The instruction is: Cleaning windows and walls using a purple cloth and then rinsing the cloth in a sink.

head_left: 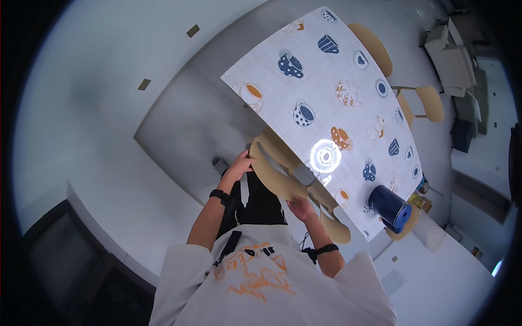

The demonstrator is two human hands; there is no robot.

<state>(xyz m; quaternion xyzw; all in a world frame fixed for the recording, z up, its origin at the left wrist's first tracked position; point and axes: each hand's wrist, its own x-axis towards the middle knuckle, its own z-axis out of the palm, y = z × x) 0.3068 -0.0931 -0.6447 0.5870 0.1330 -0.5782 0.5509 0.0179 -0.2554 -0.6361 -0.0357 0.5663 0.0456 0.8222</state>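
Observation:
A tan chair (273, 178) stands right in front of me, its curved backrest toward my body and its seat partly under the table. My left hand (238, 164) is closed round the left end of that backrest. At the other end, my right hand (300, 207) grips the lower right edge, with part of its fingers hidden behind the chair. The table (272, 89) beyond has a white cloth printed with blue and orange cups and teapots. Both wrists wear black bands.
A second tan chair (336, 228) is beside mine on the right. More chairs (431, 103) line the table's far side. A dark blue cylindrical container (389, 207) rests near the table's right end. White walls rise at the left; a beige sofa (448, 62) is far right.

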